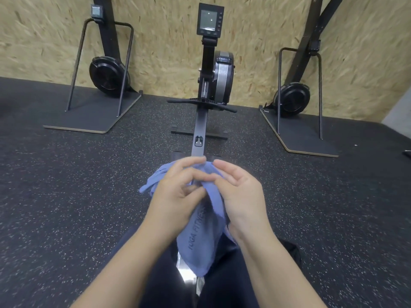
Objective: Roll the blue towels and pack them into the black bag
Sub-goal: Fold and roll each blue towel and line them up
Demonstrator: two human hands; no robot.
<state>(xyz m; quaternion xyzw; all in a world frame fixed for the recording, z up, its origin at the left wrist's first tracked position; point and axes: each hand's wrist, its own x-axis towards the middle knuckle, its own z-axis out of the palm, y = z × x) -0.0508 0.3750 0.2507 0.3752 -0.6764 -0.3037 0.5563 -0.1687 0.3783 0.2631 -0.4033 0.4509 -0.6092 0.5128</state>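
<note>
Both hands meet over one blue towel (200, 236), held in the air above the person's lap. Left hand (175, 192): fingers curled, gripping the bunched upper part of the towel between thumb and fingers. Right hand (240, 194): palm turned up and inward, fingers loosely curled, with the thumb and forefinger pinching the towel's top edge just beside the left fingertips. The two hands touch or nearly touch at the fingertips.

Towel count: one. Its upper part bulges out to the left of the left hand; its lower part hangs between the forearms, down over the rail (189, 274) of the rower (219, 76). Dark lettering runs lengthwise along the hanging part.

Equipment count: one rower, centred, running away from the person toward the wall (166, 52), with one monitor (210, 20) on its upright. Two tall machines stand against the wall, one at the left (106, 74) and one at the right (293, 96), each on a flat base plate. All three stand on a speckled black floor (66, 185). The wall is pale chipboard.
</note>
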